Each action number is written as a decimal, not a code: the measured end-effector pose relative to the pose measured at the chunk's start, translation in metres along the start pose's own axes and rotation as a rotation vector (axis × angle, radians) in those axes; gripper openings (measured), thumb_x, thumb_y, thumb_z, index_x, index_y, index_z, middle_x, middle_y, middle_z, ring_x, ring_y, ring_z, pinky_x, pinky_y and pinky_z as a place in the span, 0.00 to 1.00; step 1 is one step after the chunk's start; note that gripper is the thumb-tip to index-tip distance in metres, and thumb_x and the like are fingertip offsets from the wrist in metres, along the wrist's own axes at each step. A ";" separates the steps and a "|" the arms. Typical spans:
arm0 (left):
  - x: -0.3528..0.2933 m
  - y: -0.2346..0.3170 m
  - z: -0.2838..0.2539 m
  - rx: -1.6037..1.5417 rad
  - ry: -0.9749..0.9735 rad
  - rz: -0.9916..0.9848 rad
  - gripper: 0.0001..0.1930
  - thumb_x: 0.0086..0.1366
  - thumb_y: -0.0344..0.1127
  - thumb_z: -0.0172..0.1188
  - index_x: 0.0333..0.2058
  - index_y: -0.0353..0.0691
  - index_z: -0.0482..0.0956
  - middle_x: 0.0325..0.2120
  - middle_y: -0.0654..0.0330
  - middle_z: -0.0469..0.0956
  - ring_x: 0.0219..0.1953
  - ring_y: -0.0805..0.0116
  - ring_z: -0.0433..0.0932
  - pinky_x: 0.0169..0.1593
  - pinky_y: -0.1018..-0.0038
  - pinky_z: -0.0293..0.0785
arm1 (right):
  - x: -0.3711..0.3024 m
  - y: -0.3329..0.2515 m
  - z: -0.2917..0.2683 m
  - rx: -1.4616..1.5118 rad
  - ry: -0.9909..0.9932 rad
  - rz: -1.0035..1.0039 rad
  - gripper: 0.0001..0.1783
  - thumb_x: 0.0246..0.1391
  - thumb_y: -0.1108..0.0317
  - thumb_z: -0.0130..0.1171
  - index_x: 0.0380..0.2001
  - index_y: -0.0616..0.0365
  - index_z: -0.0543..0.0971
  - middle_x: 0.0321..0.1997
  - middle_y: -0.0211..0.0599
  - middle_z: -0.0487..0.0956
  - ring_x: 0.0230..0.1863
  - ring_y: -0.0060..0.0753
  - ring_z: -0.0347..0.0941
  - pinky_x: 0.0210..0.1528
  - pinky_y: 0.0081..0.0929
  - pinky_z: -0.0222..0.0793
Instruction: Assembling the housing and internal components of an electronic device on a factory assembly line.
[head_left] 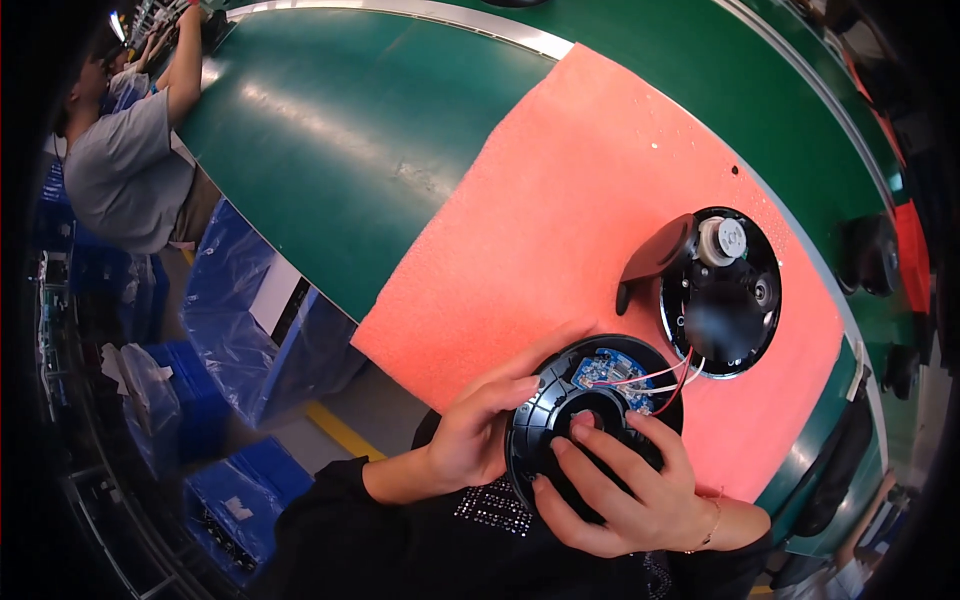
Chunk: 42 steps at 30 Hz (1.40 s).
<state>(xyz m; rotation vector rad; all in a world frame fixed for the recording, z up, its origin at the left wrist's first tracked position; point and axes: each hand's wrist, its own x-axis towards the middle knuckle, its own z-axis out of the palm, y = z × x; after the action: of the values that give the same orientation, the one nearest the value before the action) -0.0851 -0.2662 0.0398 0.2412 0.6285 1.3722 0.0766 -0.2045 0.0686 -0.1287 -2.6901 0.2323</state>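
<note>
My left hand point(470, 427) grips the rim of a round black plastic housing part point(535, 415), holding it tilted above the near edge of the orange cloth. My right hand point(625, 485) bends over the same part, fingertips at the opening in its middle. A small reddish spot shows at those fingertips, too unclear to name. Inside the part sits a blue circuit board point(612, 372). Thin red and white wires point(675, 375) run from it to a black cylindrical housing point(655, 262) standing on the cloth. A white-and-silver motor-like piece point(725, 240) shows in that housing's top; a blurred patch hides part of it.
The orange cloth point(540, 220) covers part of a green worktable point(350, 120). Blue bins point(235, 290) lined with clear plastic stand on the floor to the left. Another person point(130, 170) works at the far left. Black parts point(870, 255) lie beyond the metal rail at right.
</note>
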 end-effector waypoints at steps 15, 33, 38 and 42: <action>0.006 -0.014 -0.020 0.493 -0.185 0.340 0.38 0.62 0.50 0.50 0.61 0.30 0.49 0.61 0.43 0.51 0.62 0.56 0.55 0.63 0.64 0.51 | -0.019 0.026 -0.010 0.872 0.123 0.269 0.18 0.36 0.72 0.65 0.35 0.53 0.74 0.39 0.44 0.78 0.39 0.40 0.76 0.39 0.34 0.70; 0.036 0.007 0.029 1.157 -0.358 0.648 0.24 0.40 0.27 0.69 0.41 0.33 0.77 0.37 0.51 0.77 0.38 0.59 0.77 0.39 0.70 0.75 | -0.072 0.022 -0.039 0.608 0.372 0.472 0.35 0.37 0.66 0.70 0.48 0.68 0.67 0.38 0.51 0.77 0.33 0.39 0.78 0.33 0.27 0.75; 0.034 0.008 0.031 1.200 -0.355 0.636 0.24 0.40 0.28 0.69 0.41 0.32 0.77 0.42 0.48 0.76 0.41 0.55 0.77 0.42 0.67 0.73 | -0.069 0.022 -0.040 0.560 0.380 0.465 0.32 0.37 0.65 0.70 0.45 0.70 0.70 0.34 0.47 0.79 0.30 0.39 0.78 0.31 0.27 0.75; 0.033 0.006 0.029 1.223 -0.358 0.632 0.25 0.38 0.27 0.68 0.40 0.31 0.77 0.45 0.47 0.75 0.41 0.55 0.77 0.43 0.68 0.73 | -0.068 0.023 -0.042 0.561 0.379 0.455 0.28 0.39 0.67 0.68 0.43 0.70 0.71 0.35 0.48 0.78 0.31 0.41 0.78 0.32 0.28 0.75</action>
<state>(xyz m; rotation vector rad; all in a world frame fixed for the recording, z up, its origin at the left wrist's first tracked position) -0.0722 -0.2276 0.0576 1.7404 1.0710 1.2999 0.1572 -0.1843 0.0733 -0.5475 -2.0967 0.9775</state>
